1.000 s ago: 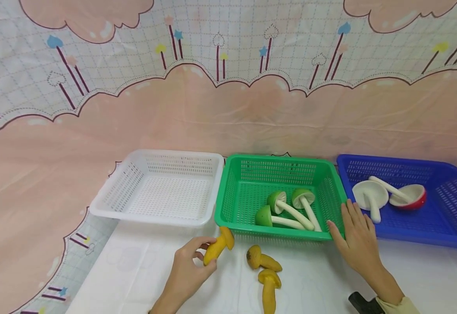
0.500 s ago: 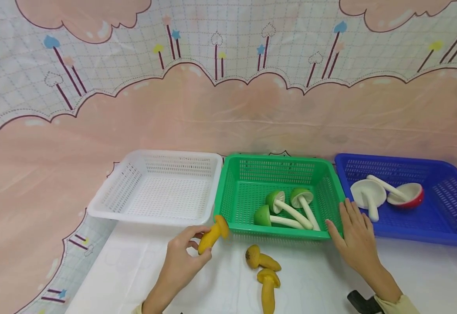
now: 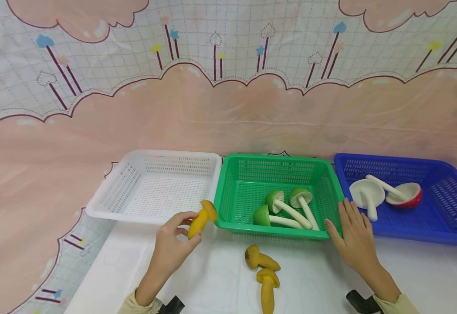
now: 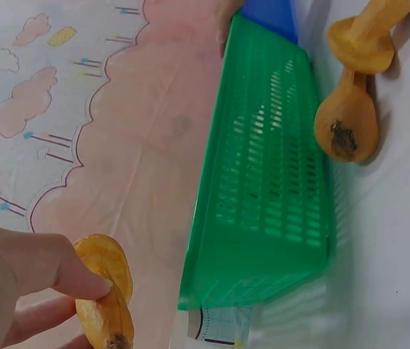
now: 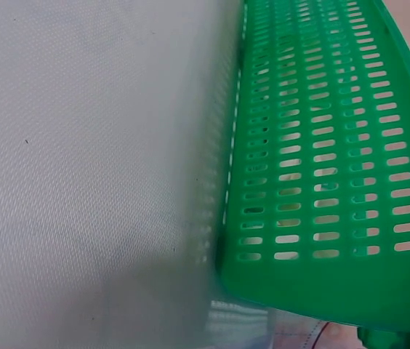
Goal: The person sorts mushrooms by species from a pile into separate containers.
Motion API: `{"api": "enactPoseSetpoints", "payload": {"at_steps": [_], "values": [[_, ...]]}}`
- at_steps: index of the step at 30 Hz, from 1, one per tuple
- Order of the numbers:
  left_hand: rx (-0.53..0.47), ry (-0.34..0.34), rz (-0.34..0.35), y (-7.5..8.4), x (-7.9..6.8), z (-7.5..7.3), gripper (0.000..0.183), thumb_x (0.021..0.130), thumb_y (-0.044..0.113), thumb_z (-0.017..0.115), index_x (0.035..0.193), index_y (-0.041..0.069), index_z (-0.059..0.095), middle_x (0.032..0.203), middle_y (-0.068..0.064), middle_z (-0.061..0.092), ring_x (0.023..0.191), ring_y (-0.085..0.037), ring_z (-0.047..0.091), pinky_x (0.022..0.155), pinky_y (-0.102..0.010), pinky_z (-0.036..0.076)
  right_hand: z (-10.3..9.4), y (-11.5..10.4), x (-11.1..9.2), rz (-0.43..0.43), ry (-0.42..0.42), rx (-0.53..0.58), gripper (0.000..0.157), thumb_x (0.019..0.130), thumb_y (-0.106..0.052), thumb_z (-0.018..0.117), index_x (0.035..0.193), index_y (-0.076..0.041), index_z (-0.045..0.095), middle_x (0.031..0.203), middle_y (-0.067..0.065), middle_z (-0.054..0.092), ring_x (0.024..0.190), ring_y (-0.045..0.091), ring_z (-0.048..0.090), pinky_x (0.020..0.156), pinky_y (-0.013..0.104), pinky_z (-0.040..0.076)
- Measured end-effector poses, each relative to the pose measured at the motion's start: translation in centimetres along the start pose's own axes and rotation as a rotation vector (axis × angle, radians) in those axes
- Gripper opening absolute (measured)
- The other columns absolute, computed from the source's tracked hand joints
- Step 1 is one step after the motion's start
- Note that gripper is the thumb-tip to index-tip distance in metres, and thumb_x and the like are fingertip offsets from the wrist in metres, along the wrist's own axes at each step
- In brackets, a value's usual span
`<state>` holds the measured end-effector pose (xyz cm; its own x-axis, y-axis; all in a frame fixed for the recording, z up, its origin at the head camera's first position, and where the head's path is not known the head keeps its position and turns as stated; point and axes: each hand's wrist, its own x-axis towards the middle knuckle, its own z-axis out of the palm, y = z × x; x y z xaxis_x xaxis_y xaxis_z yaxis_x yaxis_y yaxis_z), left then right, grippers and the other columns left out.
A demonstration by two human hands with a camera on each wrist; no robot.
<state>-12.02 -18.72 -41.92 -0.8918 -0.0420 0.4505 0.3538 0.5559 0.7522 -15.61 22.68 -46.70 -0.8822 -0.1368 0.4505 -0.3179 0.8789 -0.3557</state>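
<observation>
Between thumb and fingers, my left hand (image 3: 174,242) pinches a yellow mushroom (image 3: 201,219) by its stem, cap up. In the head view it overlaps the front right corner of the white basket (image 3: 106,213). The left wrist view shows the thumb across the same yellow mushroom (image 4: 107,291). My right hand (image 3: 354,240) rests with straight fingers on the right rim of the green basket (image 3: 283,232), at its front corner. Two more yellow mushrooms lie on the table in front: one on its side (image 3: 261,258), the other just below it (image 3: 268,290).
Several green-capped mushrooms (image 3: 279,202) lie in the green basket. The blue basket (image 3: 428,237) on the right holds a white mushroom (image 3: 367,194) and a red-capped one (image 3: 406,195). A patterned cloth (image 3: 228,113) hangs behind the row of baskets.
My left hand has carried the yellow mushroom up and to the left, from the green basket's front corner to the white basket's edge. The right hand stays on the green rim.
</observation>
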Motion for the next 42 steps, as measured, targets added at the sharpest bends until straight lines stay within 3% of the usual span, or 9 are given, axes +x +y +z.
{"api": "enactPoseSetpoints", "payload": {"at_steps": [20, 33, 42], "values": [[0.010, 0.043, -0.064, -2.6, 3.7, -0.3, 0.037, 0.067, -0.005, 0.073, 0.103, 0.003, 0.068, 0.099, -0.007, 0.069, 0.083, -0.020, 0.065, 0.062, -0.028, 0.054, 0.1, 0.0, 0.1, -0.001, 0.005, -0.006, 0.066, 0.097, -0.035, 0.047, 0.142, 0.011, 0.031, 0.147, 0.030, 0.027, 0.138, 0.043, 0.020, 0.108, 0.062, 0.010], [0.058, -0.010, -0.155, -4.4, 6.1, -0.1, 0.034, 0.072, 0.001, 0.074, 0.105, 0.004, 0.068, 0.100, -0.010, 0.069, 0.087, -0.024, 0.066, 0.067, -0.023, 0.052, 0.0, -0.1, 0.1, 0.004, 0.013, -0.007, 0.066, 0.097, -0.035, 0.047, 0.142, 0.011, 0.032, 0.147, 0.030, 0.028, 0.137, 0.044, 0.021, 0.107, 0.062, 0.012], [0.089, -0.082, -0.190, -5.4, 7.8, 0.4, 0.032, 0.073, 0.003, 0.072, 0.104, 0.000, 0.066, 0.101, -0.017, 0.068, 0.086, -0.031, 0.066, 0.073, -0.039, 0.054, 0.1, 0.0, 0.0, 0.001, 0.016, -0.003, 0.065, 0.097, -0.034, 0.047, 0.141, 0.011, 0.032, 0.147, 0.030, 0.027, 0.138, 0.043, 0.020, 0.107, 0.062, 0.012]]}}
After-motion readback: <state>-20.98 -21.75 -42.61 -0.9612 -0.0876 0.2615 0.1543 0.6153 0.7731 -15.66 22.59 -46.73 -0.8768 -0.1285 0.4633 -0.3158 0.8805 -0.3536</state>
